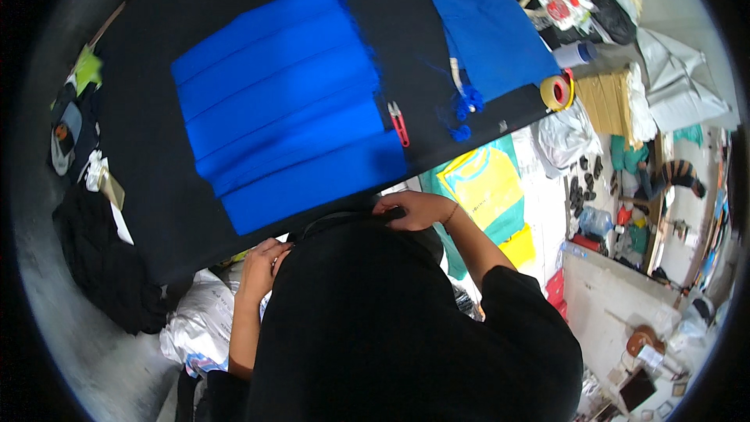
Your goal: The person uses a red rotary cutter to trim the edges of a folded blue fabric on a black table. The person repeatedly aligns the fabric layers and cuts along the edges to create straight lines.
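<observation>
Head view: the person stands against the near edge of the black table (148, 211), both hands at waist level. The right hand (419, 210) is bent inward at the front of the black garment (351, 320), fingers curled against the dark fabric; I cannot tell whether it grips it. The left hand (261, 267) sits at the garment's left side, fingers bent; its grasp is hidden from me.

The blue cloth (281, 101) lies on the table directly ahead of the hands, apart from both. Parallel creases cross it, and its right edge is frayed. The red-handled snips (399, 125) lie just beside that edge. Farther right are blue thread (469, 100), a second cloth (496, 35) and, at the table edge, a tape roll (555, 94).
</observation>
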`<state>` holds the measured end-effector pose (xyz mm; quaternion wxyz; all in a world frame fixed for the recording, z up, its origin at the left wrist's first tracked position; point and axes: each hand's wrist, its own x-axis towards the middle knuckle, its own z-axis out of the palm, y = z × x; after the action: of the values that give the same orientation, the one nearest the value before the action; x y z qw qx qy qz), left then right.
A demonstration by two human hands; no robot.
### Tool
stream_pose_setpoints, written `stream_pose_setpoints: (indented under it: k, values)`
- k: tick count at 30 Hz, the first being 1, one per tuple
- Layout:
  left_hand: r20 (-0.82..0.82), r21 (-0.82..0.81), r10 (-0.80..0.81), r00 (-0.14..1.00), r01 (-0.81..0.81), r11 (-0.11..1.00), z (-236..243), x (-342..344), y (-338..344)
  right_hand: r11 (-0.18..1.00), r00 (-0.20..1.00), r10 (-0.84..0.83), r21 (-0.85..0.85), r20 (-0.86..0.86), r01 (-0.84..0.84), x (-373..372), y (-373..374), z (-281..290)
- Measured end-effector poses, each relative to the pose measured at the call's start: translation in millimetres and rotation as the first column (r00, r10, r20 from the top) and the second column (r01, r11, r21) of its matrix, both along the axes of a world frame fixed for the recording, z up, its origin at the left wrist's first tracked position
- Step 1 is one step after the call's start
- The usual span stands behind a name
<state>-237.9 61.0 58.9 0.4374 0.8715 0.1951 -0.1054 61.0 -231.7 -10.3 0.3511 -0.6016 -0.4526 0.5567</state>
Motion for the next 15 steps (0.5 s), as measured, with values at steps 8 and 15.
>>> stream_pose_setpoints:
  k: [8, 15]
  values:
    - [-0.012, 0.096, -0.042, 0.999, 0.043, 0.994, -15.2, 5.4, 20.2, 0.993, 0.993, -0.115, -0.023, -0.016, 0.115, -26.0, 18.1, -9.1]
    - [0.128, 0.152, 0.019, 0.992, -0.038, 0.988, -16.3, -2.4, 20.1, 0.960, 0.946, -0.275, -0.007, 0.174, 0.280, -63.0, 14.5, 6.0]
